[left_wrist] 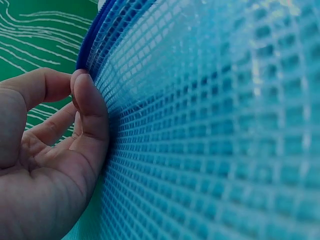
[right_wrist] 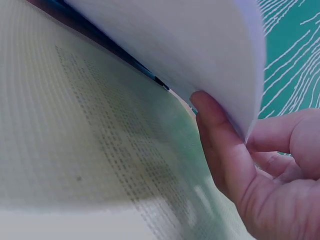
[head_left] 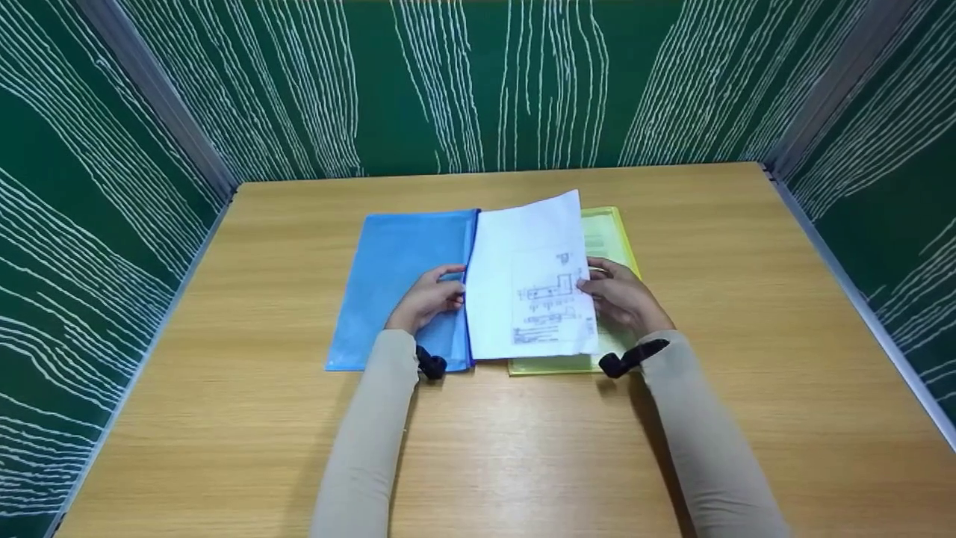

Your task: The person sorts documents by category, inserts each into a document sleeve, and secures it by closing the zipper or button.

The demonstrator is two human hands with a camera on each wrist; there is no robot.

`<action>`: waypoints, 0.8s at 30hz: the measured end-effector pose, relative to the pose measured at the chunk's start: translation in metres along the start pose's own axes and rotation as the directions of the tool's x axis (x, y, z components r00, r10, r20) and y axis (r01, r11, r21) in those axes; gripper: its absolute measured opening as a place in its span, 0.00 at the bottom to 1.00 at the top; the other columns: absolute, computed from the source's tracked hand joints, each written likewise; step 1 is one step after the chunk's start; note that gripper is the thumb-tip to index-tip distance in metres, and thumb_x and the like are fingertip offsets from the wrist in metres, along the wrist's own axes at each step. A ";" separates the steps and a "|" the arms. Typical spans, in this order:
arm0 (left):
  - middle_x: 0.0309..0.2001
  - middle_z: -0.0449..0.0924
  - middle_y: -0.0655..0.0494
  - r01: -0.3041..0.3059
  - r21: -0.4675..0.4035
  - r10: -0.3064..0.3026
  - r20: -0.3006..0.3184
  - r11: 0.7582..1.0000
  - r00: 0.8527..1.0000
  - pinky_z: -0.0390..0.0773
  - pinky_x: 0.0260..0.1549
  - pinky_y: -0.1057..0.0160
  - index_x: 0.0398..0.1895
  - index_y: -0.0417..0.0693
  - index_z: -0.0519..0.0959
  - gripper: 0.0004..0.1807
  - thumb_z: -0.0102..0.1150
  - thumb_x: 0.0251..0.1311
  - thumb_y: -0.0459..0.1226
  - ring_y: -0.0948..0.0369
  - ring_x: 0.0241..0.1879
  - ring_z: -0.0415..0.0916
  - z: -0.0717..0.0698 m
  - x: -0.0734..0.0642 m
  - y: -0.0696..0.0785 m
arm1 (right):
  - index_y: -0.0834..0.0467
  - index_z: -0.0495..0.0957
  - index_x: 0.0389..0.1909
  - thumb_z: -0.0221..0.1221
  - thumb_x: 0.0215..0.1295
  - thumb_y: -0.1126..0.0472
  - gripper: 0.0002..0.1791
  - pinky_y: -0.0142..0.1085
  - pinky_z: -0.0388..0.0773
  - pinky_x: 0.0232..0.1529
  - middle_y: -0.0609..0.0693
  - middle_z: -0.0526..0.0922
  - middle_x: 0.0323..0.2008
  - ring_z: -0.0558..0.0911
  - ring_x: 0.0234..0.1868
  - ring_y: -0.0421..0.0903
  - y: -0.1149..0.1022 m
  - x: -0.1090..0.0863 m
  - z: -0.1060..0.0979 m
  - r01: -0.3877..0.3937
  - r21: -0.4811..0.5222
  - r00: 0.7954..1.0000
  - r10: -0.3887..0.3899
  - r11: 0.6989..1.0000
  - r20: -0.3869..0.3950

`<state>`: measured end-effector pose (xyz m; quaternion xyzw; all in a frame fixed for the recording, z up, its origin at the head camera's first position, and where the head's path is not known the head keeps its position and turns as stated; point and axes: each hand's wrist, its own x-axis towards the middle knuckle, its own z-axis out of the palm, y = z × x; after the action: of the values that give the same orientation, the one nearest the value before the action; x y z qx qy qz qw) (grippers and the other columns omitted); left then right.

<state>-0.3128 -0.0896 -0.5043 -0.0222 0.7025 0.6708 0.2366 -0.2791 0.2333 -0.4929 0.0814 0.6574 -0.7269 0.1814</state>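
A blue mesh zip pouch (head_left: 407,254) lies left of centre on the table. My left hand (head_left: 431,297) pinches its zipped edge between thumb and fingertips; the left wrist view shows the dark blue zip (left_wrist: 90,45) at those fingertips. A white paper sheet (head_left: 515,299) with printed drawings extends rightward from the pouch's opening. My right hand (head_left: 618,294) pinches the sheet's right edge, thumb on the printed face and fingers behind. Beneath the sheet lies a yellow-edged mesh pouch (head_left: 609,232), partly covered; printed text (right_wrist: 115,130) shows through it in the right wrist view.
The wooden table (head_left: 224,418) extends around both pouches. Green panels with white wavy lines (head_left: 485,90) stand at the back and both sides, joined by grey corner posts (head_left: 160,90). A black wrist camera (head_left: 432,364) sits at each sleeve cuff.
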 end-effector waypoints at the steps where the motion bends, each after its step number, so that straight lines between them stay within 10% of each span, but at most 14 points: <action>1: 0.32 0.75 0.50 0.000 -0.002 0.000 -0.001 1.000 1.000 0.77 0.29 0.68 0.68 0.48 0.66 0.28 0.51 0.62 0.29 0.63 0.27 0.73 0.000 0.000 0.000 | 0.59 0.56 0.70 0.53 0.67 0.72 0.32 0.29 0.80 0.36 0.51 0.73 0.50 0.81 0.38 0.40 0.000 0.000 0.001 0.001 -0.003 1.000 -0.001 1.000 0.004; 24: 0.32 0.74 0.50 -0.018 0.026 0.018 0.010 0.999 1.000 0.78 0.31 0.67 0.69 0.47 0.65 0.29 0.50 0.63 0.29 0.61 0.28 0.73 0.000 -0.001 0.003 | 0.61 0.58 0.70 0.54 0.66 0.72 0.32 0.32 0.82 0.40 0.53 0.74 0.51 0.82 0.41 0.41 -0.007 0.002 0.002 0.001 -0.187 0.999 0.006 0.982 0.041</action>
<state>-0.3130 -0.0892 -0.5009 -0.0095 0.7102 0.6638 0.2344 -0.2833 0.2314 -0.4870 0.0497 0.7187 -0.6632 0.2028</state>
